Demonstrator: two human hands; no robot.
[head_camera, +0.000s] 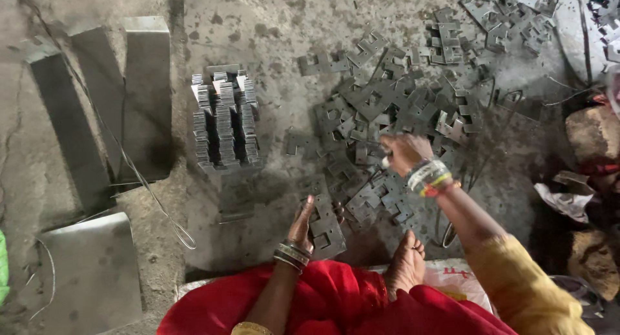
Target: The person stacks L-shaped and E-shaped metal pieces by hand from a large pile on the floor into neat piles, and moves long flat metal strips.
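My left hand (302,222) holds a small stack of flat grey metal cut-out plates (323,226) upright near my lap, fingers curled round its left side. My right hand (402,153) reaches out over a scattered heap of the same notched plates (381,109) on the floor, fingers closed; whether a plate is in them is hidden by the back of the hand. Bangles sit on both wrists. A neat stacked block of plates (225,120) stands to the left of the heap.
Folded sheet-metal pieces (129,96) lie on the left, another flat sheet (90,270) at lower left, with a thin wire (155,199) across the concrete floor. More loose plates (510,12) lie at the upper right. My bare foot (405,265) and red garment are below.
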